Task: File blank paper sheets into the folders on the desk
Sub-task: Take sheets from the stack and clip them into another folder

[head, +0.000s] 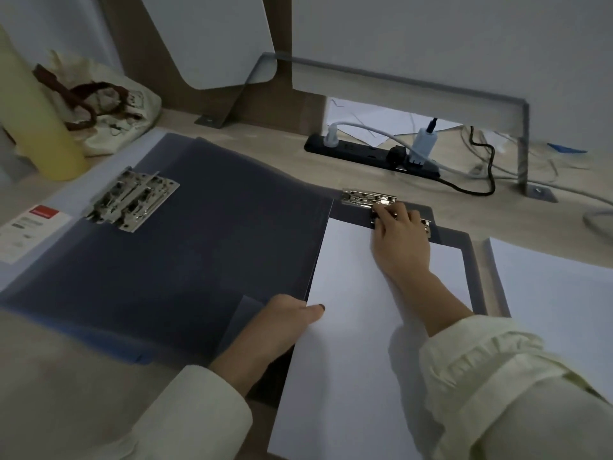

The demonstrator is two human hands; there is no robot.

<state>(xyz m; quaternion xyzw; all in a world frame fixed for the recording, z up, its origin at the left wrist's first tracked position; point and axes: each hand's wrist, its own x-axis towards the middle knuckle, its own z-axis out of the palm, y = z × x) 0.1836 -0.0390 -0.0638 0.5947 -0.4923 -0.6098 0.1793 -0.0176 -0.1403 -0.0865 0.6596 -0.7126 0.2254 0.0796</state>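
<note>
A dark blue folder lies open on the desk. A white blank sheet rests on its right half, its top edge just short of the metal clip. My right hand reaches across the sheet, fingers on the clip's lever at the folder's top. My left hand holds the sheet's left edge, thumb on top of the paper. A second metal clamp sits on the folder's left half. A stack of blank paper lies to the right of the folder.
A black power strip with plugs and cables lies behind the folder. A yellow bottle and a cloth bag stand at the back left. A metal monitor stand leg rises at the back right.
</note>
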